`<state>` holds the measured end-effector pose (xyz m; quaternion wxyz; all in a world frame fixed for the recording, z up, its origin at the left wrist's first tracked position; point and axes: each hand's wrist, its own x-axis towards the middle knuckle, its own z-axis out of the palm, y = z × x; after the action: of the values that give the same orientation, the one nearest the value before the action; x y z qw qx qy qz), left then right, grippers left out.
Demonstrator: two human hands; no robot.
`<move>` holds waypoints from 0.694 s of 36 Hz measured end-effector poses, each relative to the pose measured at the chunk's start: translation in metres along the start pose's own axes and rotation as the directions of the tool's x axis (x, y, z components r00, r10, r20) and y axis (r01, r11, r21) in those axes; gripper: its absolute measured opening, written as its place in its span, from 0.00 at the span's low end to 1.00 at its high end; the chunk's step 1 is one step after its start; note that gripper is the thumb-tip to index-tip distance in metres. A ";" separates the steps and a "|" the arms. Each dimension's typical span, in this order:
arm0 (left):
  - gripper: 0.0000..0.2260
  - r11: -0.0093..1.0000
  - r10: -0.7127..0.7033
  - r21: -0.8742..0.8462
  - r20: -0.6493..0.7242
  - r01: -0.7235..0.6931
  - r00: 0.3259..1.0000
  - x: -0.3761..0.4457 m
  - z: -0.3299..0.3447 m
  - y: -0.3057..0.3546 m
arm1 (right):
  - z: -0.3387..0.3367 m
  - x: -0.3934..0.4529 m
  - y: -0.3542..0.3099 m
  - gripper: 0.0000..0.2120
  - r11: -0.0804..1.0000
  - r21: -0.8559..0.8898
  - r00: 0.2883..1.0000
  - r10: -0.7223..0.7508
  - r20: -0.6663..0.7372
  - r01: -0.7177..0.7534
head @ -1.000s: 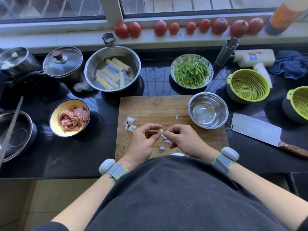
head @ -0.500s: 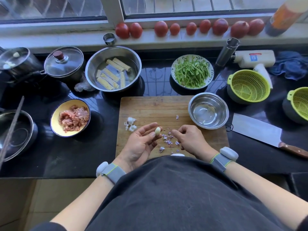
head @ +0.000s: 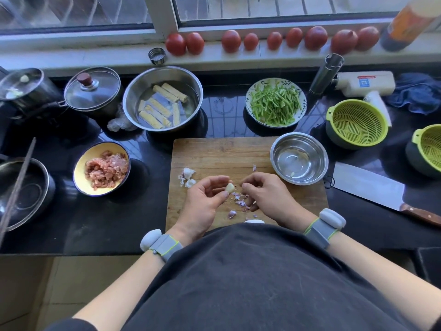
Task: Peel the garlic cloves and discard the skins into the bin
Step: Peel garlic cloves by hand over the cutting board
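On the cutting board (head: pixel 222 154), steel bowl (head: pixel 299 158) holding one clove (head: pixel 292 174)

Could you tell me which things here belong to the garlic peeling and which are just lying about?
Job: garlic clove in the left hand; right hand; loose skins; unpeeled garlic; cutting board.
Lying about: cleaver; meat bowl; colanders; tomatoes.

Over the wooden cutting board (head: pixel 214 154) our left hand (head: pixel 205 199) pinches a pale garlic clove (head: pixel 229 187) at its fingertips, while our right hand (head: pixel 267 194), fingers curled, sits just beside it above scattered purple skins (head: pixel 238 200). A steel bowl (head: pixel 299 158) stands on the board's right corner.
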<state>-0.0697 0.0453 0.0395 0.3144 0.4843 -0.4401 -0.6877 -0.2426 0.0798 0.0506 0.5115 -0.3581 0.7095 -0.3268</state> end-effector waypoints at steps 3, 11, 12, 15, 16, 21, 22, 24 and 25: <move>0.15 0.994 0.062 0.088 0.007 -0.063 0.998 0.002 0.000 -0.001 | 0.000 -0.004 -0.004 0.04 1.000 0.017 0.999 -0.020 0.025 0.020; 0.12 0.957 0.164 0.237 0.041 -0.169 0.986 0.001 0.002 0.001 | 0.001 -0.004 -0.008 0.05 0.996 -0.059 0.998 -0.061 0.009 0.061; 0.11 0.952 0.171 0.250 0.046 -0.177 0.984 0.001 0.002 0.001 | 0.002 -0.004 -0.008 0.05 0.996 -0.060 0.998 -0.060 0.008 0.061; 0.10 0.944 0.180 0.271 0.050 -0.187 0.982 0.000 0.001 0.002 | 0.003 -0.004 -0.009 0.06 0.996 -0.068 0.999 -0.054 -0.003 0.054; 0.10 0.942 0.181 0.277 0.051 -0.188 0.982 0.000 0.001 0.003 | 0.003 -0.003 -0.009 0.06 0.995 -0.082 0.998 -0.059 -0.009 0.058; 0.11 0.936 0.189 0.291 0.063 -0.200 0.980 0.000 0.002 0.002 | 0.002 -0.002 -0.009 0.06 0.982 -0.158 0.994 -0.106 -0.023 0.101; 0.12 0.937 0.192 0.283 0.064 -0.202 0.979 0.000 0.002 0.003 | 0.003 -0.002 -0.009 0.06 0.979 -0.173 0.993 -0.114 -0.026 0.108; 0.11 0.946 0.187 0.256 0.059 -0.196 0.981 0.000 0.003 0.004 | 0.003 -0.001 -0.008 0.06 0.977 -0.186 0.993 -0.116 -0.032 0.108; 0.11 0.953 0.180 0.238 0.055 -0.188 0.982 0.000 0.004 0.004 | 0.003 -0.001 -0.008 0.06 0.978 -0.180 0.993 -0.111 -0.032 0.103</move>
<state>-0.0731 0.0451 0.0439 0.3084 0.4644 -0.5690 -0.6045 -0.2383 0.0761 0.0565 0.4441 -0.4332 0.7261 -0.2965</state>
